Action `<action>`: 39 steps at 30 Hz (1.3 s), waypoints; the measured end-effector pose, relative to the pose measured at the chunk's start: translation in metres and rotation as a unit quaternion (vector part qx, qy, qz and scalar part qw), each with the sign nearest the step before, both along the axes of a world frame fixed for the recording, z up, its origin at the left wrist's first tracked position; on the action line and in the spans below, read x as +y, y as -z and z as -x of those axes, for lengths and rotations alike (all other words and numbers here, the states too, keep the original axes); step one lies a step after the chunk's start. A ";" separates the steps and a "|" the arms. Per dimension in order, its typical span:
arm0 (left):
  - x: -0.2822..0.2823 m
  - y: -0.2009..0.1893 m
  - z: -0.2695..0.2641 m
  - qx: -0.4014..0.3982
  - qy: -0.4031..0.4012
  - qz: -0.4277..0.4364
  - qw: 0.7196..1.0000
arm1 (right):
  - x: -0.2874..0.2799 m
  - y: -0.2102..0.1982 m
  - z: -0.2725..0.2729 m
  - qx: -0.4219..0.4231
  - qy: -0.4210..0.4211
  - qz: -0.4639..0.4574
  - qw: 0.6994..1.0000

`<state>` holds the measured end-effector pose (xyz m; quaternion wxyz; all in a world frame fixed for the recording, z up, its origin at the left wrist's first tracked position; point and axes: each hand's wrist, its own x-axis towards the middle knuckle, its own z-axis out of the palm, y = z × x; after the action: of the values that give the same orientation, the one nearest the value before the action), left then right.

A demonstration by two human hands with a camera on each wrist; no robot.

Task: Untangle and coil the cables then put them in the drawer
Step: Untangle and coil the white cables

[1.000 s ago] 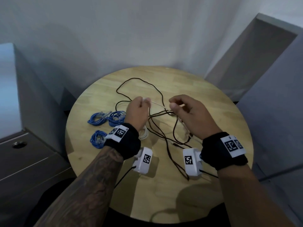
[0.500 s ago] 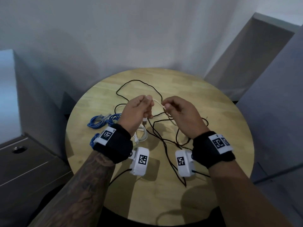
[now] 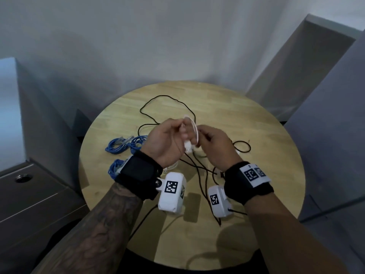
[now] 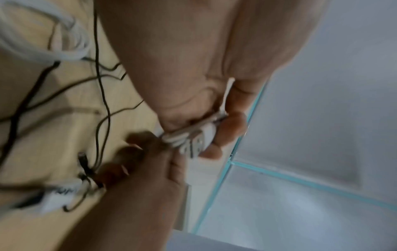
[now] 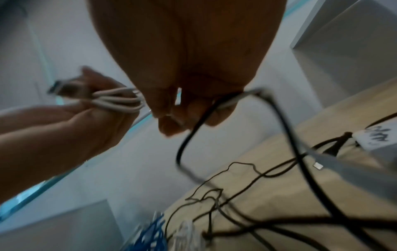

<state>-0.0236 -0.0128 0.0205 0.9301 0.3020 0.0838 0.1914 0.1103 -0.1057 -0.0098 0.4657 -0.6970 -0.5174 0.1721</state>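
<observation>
Above the round wooden table (image 3: 256, 135), my left hand (image 3: 167, 139) grips a small bundle of white cable (image 3: 192, 127) folded into loops, with its plug sticking out of my fist (image 4: 193, 142). My right hand (image 3: 213, 143) pinches the same white cable (image 5: 120, 100) right beside the left one. A tangle of thin black cable (image 3: 203, 175) lies on the table under both hands, and one black loop (image 5: 193, 135) hangs across my right fingers. Another coiled white cable (image 4: 68, 42) sits on the table below my left wrist.
Three coiled blue cables (image 3: 120, 145) lie at the table's left side. A grey drawer cabinet (image 3: 35, 194) stands left of the table, its drawers closed. Grey panels (image 3: 325, 125) stand to the right. A white tag (image 5: 378, 137) is on the black cable.
Both hands rose and came together. The white cable, stretched straight between them before, is now gathered into loops in my left hand.
</observation>
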 end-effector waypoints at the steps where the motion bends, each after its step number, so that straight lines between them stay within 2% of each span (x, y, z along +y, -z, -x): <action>1: 0.003 0.002 -0.001 -0.024 -0.043 0.036 0.998 | -0.002 0.001 0.005 -0.015 -0.026 0.040 0.999; 3: 0.013 0.007 -0.002 -0.026 -0.146 0.059 0.987 | -0.005 0.004 0.014 -0.071 -0.071 0.124 0.987; 5: 0.025 0.014 -0.001 0.005 -0.245 0.037 0.969 | -0.008 0.005 0.018 -0.125 -0.095 0.168 0.973; 6: 0.030 0.018 0.000 0.027 -0.286 0.005 0.958 | -0.010 0.004 0.018 -0.136 -0.094 0.168 0.972; 8: 0.035 0.025 0.000 0.096 -0.346 -0.119 0.926 | -0.012 0.000 0.017 -0.131 -0.074 0.131 0.980; 10: 0.028 0.026 -0.001 0.179 -0.348 -0.289 0.874 | -0.012 -0.006 0.015 -0.086 -0.039 0.063 0.994; 12: 0.019 0.025 -0.003 0.228 -0.319 -0.442 0.807 | -0.012 -0.012 0.013 -0.033 -0.014 0.001 0.999; 14: 0.012 0.023 -0.004 0.249 -0.270 -0.561 0.742 | -0.013 -0.017 0.010 -0.046 -0.007 -0.040 0.998; 15: 0.009 0.022 -0.003 0.248 -0.237 -0.600 0.723 | -0.014 -0.019 0.007 -0.071 -0.005 -0.053 0.996; 16: 0.006 0.020 -0.002 0.241 -0.198 -0.616 0.724 | -0.015 -0.022 0.004 -0.098 0.000 -0.064 0.993; 17: 0.003 0.018 -0.002 0.235 -0.159 -0.603 0.746 | -0.016 -0.024 0.001 -0.123 0.011 -0.074 0.990; 20: -0.006 0.009 -0.002 0.218 -0.091 -0.495 0.836 | -0.017 -0.026 -0.011 -0.157 0.044 -0.103 0.981; 22: -0.007 0.006 -0.004 0.215 -0.069 -0.449 0.865 | -0.017 -0.025 -0.016 -0.148 0.039 -0.108 0.982; 24: -0.004 0.006 -0.004 0.189 -0.047 -0.390 0.900 | -0.018 -0.024 -0.012 -0.099 0.012 -0.080 0.992; 25: -0.003 0.006 -0.004 0.172 -0.041 -0.344 0.922 | -0.018 -0.024 -0.009 -0.047 -0.011 -0.059 0.997; 27: -0.001 0.004 -0.002 0.136 -0.034 -0.253 0.957 | -0.020 -0.027 0.001 0.054 -0.071 -0.028 0.996; 28: -0.001 0.003 -0.001 0.120 -0.025 -0.214 0.969 | -0.020 -0.030 0.004 0.073 -0.090 -0.021 0.993; 30: -0.001 0.002 0.000 0.094 0.001 -0.154 0.984 | -0.020 -0.033 0.004 0.069 -0.092 -0.013 0.993; 32: -0.002 0.001 0.002 0.075 0.018 -0.142 0.987 | -0.021 -0.034 0.001 0.056 -0.076 -0.013 0.995; 39: -0.003 0.002 0.005 0.090 -0.059 -0.305 0.946 | -0.024 -0.036 0.004 0.007 -0.045 -0.030 0.998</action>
<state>-0.0286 -0.0154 0.0185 0.7690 0.5818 0.1225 0.2349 0.1062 -0.1292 0.0257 0.4819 -0.6571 -0.5502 0.1824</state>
